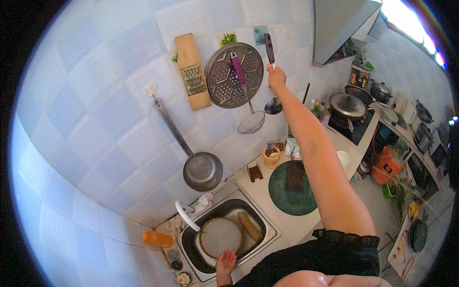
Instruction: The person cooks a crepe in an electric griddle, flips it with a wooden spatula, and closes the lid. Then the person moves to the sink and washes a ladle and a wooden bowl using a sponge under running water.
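My right hand [277, 79] reaches up to the tiled wall and grips the shaft of a ladle with a dark handle; its black bowl [273, 106] hangs below the wrist. Left of it a purple-handled mesh strainer [252, 122] hangs in front of a round perforated metal rack [218, 84]. A wooden grater [195, 79] and a long-handled metal pan [203, 171] hang further left. My left hand [226, 261] is at the near edge of the steel sink [276, 233], beside a round, flat-topped object [220, 236] in the basin, its fingers together; nothing shows in it.
A white faucet [186, 215] arches over the sink, with an orange bottle [157, 239] to its left. On the counter are a round green board [287, 190] and a wooden mortar [271, 158]. A lidded wok [348, 105] sits on the stove under a range hood [340, 25].
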{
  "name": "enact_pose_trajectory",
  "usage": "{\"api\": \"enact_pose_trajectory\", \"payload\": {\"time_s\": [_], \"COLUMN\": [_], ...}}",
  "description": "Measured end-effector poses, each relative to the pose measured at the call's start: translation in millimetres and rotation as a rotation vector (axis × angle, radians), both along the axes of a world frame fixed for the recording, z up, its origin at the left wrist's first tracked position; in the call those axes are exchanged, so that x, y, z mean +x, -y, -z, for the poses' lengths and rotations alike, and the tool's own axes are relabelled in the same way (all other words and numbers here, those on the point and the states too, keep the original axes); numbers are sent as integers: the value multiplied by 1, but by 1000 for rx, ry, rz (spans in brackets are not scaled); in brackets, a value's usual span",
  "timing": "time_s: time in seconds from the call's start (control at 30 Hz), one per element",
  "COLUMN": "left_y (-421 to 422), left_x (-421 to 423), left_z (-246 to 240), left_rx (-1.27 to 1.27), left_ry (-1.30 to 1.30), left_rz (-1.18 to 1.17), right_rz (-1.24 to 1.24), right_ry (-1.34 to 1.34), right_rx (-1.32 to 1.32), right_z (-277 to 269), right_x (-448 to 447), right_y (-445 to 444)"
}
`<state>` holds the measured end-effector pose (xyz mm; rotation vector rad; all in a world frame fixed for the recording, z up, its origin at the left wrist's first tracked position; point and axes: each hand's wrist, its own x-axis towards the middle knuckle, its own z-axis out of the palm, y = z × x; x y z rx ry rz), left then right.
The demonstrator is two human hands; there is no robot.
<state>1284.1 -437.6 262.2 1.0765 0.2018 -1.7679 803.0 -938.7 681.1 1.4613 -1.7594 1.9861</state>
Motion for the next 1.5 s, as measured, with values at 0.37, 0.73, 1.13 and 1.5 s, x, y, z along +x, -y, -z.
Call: {"api": "enact_pose_trajectory", "payload": {"time_s": [0.37, 0.73, 1.13, 1.5], "left_y": [5, 21, 22, 18], "left_x": [-12, -28, -26, -26], "left_z": [-11, -3, 15, -13], "left_rx": [8, 36, -76, -103], "left_ry": [-67, -47, -182, 259], "left_rz": [-46, -29, -66, -83], "right_rz": [-19, -165, 172, 133], "right_ry": [-37, -24, -396, -541], "right_rx": [66, 81, 349, 176], "right_z": [15, 19, 57, 67], "right_x": [-24, -21, -46, -86], "right_y": [20, 14, 90, 40]}}
